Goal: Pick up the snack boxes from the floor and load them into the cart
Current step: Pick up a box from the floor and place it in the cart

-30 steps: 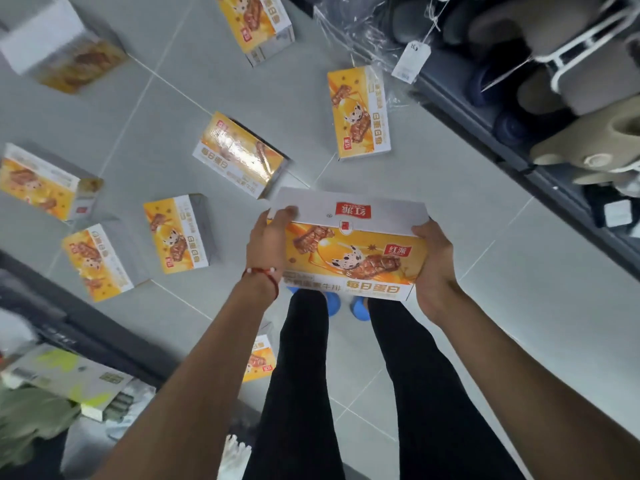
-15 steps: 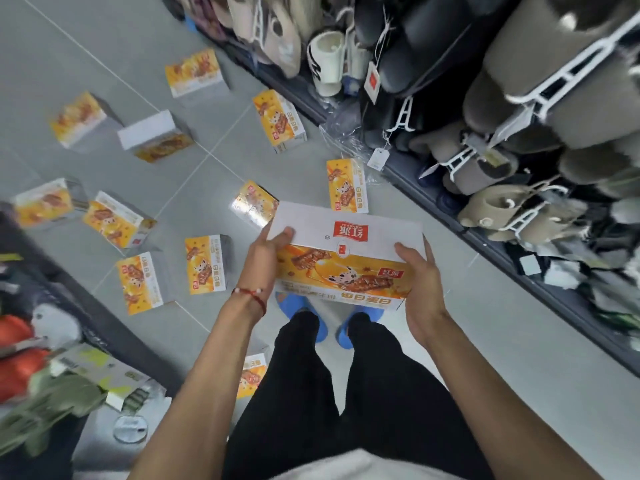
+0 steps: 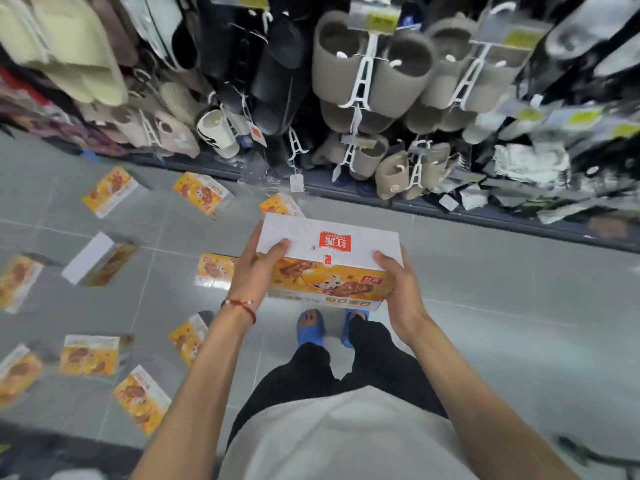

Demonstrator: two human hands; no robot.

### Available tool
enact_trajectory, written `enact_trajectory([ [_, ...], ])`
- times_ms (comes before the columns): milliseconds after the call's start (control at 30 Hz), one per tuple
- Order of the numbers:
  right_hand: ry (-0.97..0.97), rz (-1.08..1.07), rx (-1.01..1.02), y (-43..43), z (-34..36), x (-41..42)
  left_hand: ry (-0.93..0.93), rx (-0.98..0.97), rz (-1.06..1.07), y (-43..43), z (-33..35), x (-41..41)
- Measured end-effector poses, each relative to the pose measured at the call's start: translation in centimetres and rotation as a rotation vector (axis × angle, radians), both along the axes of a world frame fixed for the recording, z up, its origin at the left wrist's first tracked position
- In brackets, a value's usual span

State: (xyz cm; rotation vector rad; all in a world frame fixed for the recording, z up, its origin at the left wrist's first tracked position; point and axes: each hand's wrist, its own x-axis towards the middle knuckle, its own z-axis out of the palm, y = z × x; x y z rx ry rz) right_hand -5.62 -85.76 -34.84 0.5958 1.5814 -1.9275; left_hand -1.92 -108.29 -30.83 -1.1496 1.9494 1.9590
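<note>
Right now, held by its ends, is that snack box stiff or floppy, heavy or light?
Probably stiff: the snack box shows straight edges between the left hand and right hand. Likely light: an end grip alone carries it.

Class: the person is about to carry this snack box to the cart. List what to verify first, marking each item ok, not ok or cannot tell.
1. Left hand grips the orange-and-white cardboard snack box: ok.
2. Right hand grips its opposite end: ok.
3. Box lifted off the grey tiled floor: ok.
4. Walking path clear: not ok, loose snack boxes lie scattered to the left.
5. Cart position: cannot tell, none clearly in view.
</note>
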Motion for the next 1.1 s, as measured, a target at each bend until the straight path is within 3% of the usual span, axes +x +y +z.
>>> enact_trajectory([
  [367, 0.021, -0.569, 0.023, 12.3, 1.4, 6.9, 0.033, -0.056, -0.616, 13.9, 2.3, -6.0],
  [1100, 0.057, -1.462, 0.221, 54.8, 3.8, 19.6, 0.138, 0.087, -1.562, 70.5, 1.8, -5.6],
])
